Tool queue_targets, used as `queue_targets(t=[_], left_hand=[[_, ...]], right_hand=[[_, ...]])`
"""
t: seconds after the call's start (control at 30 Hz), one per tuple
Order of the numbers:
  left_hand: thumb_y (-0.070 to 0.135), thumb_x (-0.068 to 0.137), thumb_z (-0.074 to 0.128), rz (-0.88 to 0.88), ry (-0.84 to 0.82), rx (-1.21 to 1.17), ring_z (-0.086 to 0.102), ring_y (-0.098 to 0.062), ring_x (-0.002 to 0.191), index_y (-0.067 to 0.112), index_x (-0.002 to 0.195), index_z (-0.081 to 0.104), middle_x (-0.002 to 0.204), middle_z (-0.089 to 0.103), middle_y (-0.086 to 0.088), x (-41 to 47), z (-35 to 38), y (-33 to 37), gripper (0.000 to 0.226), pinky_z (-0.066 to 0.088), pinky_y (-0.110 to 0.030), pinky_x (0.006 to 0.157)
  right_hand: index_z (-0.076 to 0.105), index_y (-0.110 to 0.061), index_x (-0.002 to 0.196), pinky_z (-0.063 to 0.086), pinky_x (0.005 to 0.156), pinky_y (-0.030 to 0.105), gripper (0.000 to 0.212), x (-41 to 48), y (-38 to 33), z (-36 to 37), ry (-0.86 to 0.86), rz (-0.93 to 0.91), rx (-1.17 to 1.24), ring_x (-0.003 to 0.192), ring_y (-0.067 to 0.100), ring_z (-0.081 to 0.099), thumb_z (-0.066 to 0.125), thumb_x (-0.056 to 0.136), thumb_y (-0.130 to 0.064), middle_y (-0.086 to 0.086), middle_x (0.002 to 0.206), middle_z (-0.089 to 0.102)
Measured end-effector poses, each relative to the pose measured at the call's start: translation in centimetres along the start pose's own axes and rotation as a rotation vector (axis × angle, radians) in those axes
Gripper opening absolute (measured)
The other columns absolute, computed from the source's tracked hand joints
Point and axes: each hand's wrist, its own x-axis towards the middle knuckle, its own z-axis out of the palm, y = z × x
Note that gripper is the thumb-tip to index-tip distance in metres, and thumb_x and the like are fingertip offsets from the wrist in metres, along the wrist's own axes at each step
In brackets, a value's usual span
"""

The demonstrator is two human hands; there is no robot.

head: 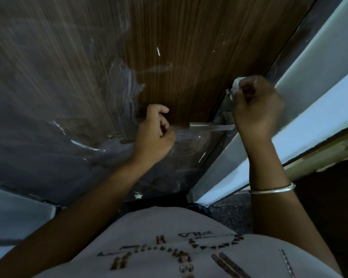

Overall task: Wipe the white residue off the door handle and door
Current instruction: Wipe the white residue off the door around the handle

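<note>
The brown wood-grain door (179,47) fills the upper view, with white smears and flecks of residue (129,85) across its left and lower parts. A metal lever handle (211,126) sticks out near the door's right edge. My right hand (255,109) grips a small white wad of cloth or tissue (236,84) and holds it against the top of the handle's plate at the door edge. My left hand (155,133) sits by the free end of the lever with its fingers curled; I cannot tell whether it holds anything.
A pale door frame (309,81) runs diagonally along the right side of the door. A silver bangle (273,189) is on my right wrist. A light wall panel (12,213) is at lower left, and dark floor (233,213) below.
</note>
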Motion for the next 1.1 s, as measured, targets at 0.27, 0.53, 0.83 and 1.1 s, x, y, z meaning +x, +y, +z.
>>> queue_targets(t=[0.27,0.53,0.83,1.1], left_hand=[[0.004,0.078,0.063,0.016,-0.126,-0.003,0.052,0.001,0.06,0.021,0.107,0.039,0.071,0.05,0.008,-0.6,1.1,0.6,0.041,0.038,-0.01,0.052],[0.008,0.079,0.065,-0.026,-0.186,0.003,0.055,-0.007,0.062,0.016,0.113,0.042,0.082,0.054,0.01,-1.3,1.9,1.0,0.041,0.044,-0.021,0.052],[0.009,0.078,0.066,-0.057,-0.187,-0.043,0.06,-0.011,0.064,0.018,0.112,0.04,0.096,0.061,0.005,-2.0,2.1,1.8,0.044,0.05,-0.03,0.056],[0.009,0.078,0.066,-0.073,-0.158,-0.077,0.056,0.002,0.067,0.019,0.111,0.039,0.08,0.056,0.009,-1.4,2.2,1.9,0.044,0.045,-0.017,0.055]], right_hand=[[0.069,-0.011,0.102,0.039,0.078,0.013,0.016,0.0,0.4,-1.0,-0.21,-0.121,-0.178,0.088,0.018,0.063,0.06,0.089,-0.008,0.009,0.104,0.069],[0.067,-0.006,0.098,0.048,0.089,0.04,0.016,-1.9,0.2,-1.3,-0.544,-0.216,-0.361,0.102,0.038,0.056,0.058,0.084,-0.003,0.021,0.106,0.064],[0.058,-0.013,0.106,0.035,0.096,0.049,0.03,-2.4,-1.4,0.4,-0.693,-0.186,-0.633,0.111,0.037,0.047,0.038,0.098,-0.034,0.019,0.112,0.058],[0.063,-0.021,0.098,0.035,0.093,0.045,0.018,-2.4,-2.2,1.7,-0.745,-0.227,-0.38,0.103,0.03,0.055,0.049,0.087,-0.02,0.003,0.1,0.067]])
